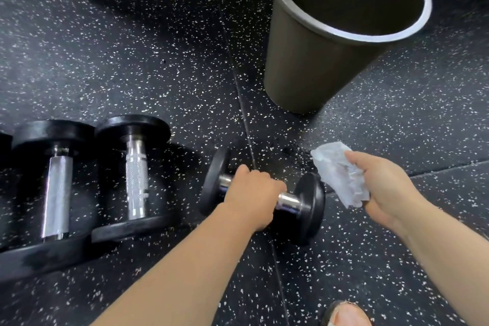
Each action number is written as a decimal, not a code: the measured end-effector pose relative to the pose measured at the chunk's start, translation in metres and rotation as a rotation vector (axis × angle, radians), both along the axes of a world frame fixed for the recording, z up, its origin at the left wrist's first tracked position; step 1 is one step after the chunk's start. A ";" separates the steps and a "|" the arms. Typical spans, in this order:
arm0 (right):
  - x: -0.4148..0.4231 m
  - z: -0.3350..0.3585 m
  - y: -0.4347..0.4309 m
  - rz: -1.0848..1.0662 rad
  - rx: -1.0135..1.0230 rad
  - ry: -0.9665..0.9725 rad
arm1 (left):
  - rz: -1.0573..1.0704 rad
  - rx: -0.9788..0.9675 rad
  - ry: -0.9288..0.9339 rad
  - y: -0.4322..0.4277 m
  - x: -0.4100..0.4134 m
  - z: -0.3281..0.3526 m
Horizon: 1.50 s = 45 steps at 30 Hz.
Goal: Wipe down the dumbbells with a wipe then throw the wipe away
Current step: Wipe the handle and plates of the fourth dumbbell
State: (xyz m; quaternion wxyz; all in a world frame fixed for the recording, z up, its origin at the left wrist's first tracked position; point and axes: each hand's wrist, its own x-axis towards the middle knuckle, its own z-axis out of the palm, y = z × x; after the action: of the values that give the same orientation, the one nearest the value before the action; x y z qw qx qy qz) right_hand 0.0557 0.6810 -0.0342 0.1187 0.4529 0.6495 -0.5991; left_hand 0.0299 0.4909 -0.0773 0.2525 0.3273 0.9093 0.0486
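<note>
A small black dumbbell [308, 200] with a chrome handle lies across the speckled rubber floor in the middle. My left hand [252, 194] grips its handle from above, hiding most of the bar. Just right of its right plate, my right hand [386, 188] holds a crumpled white wipe [340, 173], which hangs close to that plate. Two larger dumbbells lie side by side at the left, one [57, 188] at the far left and one [135, 180] beside it, both with bare chrome handles.
A dark round trash bin [317, 61] with a pale rim stands at the back right, its mouth open. A grey wall base runs along the top. A foot in a sandal [346, 315] shows at the bottom right.
</note>
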 end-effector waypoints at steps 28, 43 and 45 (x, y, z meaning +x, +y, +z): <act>-0.007 -0.005 -0.024 0.140 0.166 -0.137 | 1.719 0.914 -1.107 -0.001 0.035 -0.020; -0.020 -0.002 -0.037 -0.036 -0.058 -0.049 | 1.304 0.827 -0.666 -0.016 -0.001 0.009; -0.029 0.003 -0.050 -0.079 -0.158 0.001 | 1.188 0.758 -0.584 -0.028 -0.008 0.016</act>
State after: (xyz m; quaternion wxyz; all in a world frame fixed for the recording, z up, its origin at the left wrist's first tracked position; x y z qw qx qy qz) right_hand 0.0271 0.6308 -0.0309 0.1300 0.4673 0.5817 -0.6530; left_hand 0.0216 0.4630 -0.0612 0.2844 -0.1789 0.7500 0.5698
